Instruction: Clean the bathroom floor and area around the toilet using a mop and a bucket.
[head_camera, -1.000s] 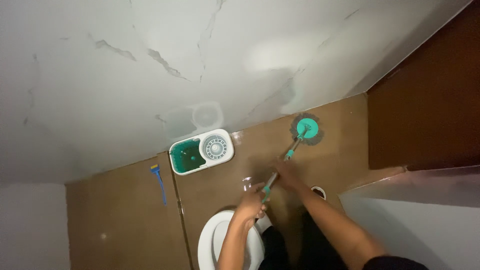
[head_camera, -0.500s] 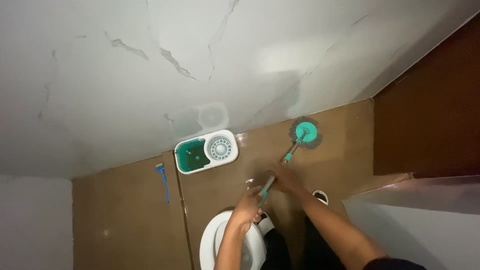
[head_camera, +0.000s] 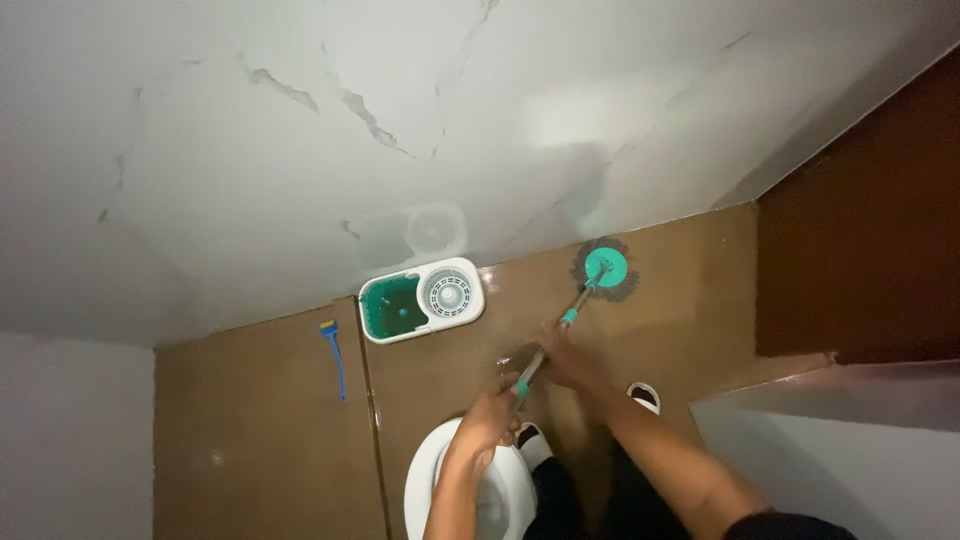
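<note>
Fingers of my left hand (head_camera: 487, 415) and right hand (head_camera: 568, 358) grip the mop handle (head_camera: 548, 344); mop head (head_camera: 604, 268) lies on the floor (head_camera: 680, 300) by the wall. I advise even pressure and short strokes.

My mop (head_camera: 604, 270) has a teal hub ringed by dark grey strands, and its handle (head_camera: 545, 350) is grey with teal bands. The bucket (head_camera: 421, 300) is white outside, teal inside. The brush (head_camera: 335, 355) is blue. The floor (head_camera: 270, 430) is brown, the wall (head_camera: 300, 150) white with dark cracks.
</note>
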